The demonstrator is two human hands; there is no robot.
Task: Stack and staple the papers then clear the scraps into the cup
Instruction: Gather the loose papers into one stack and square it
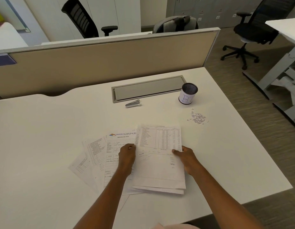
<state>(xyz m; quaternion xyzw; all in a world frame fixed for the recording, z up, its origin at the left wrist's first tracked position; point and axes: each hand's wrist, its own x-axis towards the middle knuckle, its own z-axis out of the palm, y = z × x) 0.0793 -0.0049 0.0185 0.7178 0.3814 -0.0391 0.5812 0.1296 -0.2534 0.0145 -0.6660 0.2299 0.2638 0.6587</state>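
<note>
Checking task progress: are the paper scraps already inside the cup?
No, the paper scraps lie in a loose pile on the desk, apart from the cup.

Both forearms are bare from the bottom edge of the view up to the wrists, with no sleeves, watch or rings showing. The left hand (127,154) and right hand (187,158) are bare too. A pale pink fabric garment (174,226) shows at the bottom edge.

Print on papers (157,146) too small to read. Lower sheets in fan partly covered by upper ones and by left hand (127,156). Scraps (197,118) too small to count. Worktop (44,129) cut off at left edge.
</note>
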